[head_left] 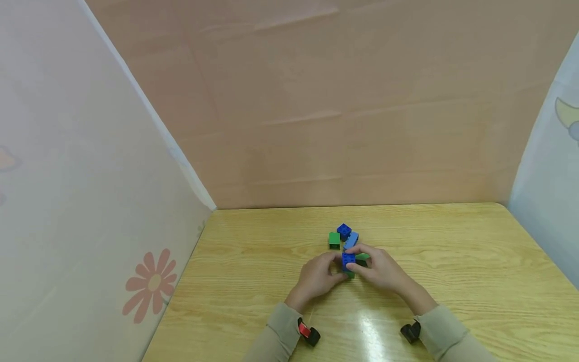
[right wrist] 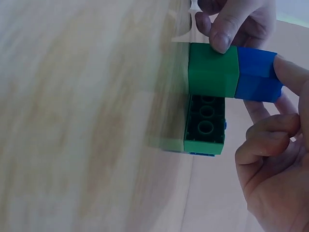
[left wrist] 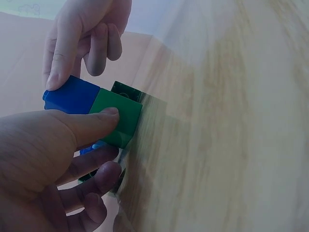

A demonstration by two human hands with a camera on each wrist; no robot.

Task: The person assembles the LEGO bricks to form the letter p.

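Observation:
Near the middle of the table, a blue toy brick (head_left: 348, 259) sits on a green toy brick (right wrist: 212, 70), the two joined as a short upright stack that stands on the wood. My left hand (head_left: 316, 275) pinches the green brick, its thumb flat on one side in the left wrist view. From the other side my right hand (head_left: 384, 269) pinches the blue brick near its studded top. Beside the stack, a longer green brick (right wrist: 205, 125) lies on its side with its hollow underside showing; the right fingers partly cover it in the head view.
Just behind the hands lie a light blue brick (head_left: 351, 241), a dark blue brick (head_left: 344, 231) and a small green brick (head_left: 334, 240). A brown sheet (head_left: 344, 125) forms the back wall. Pale patterned sheets stand left and right of the wooden table (head_left: 235, 281).

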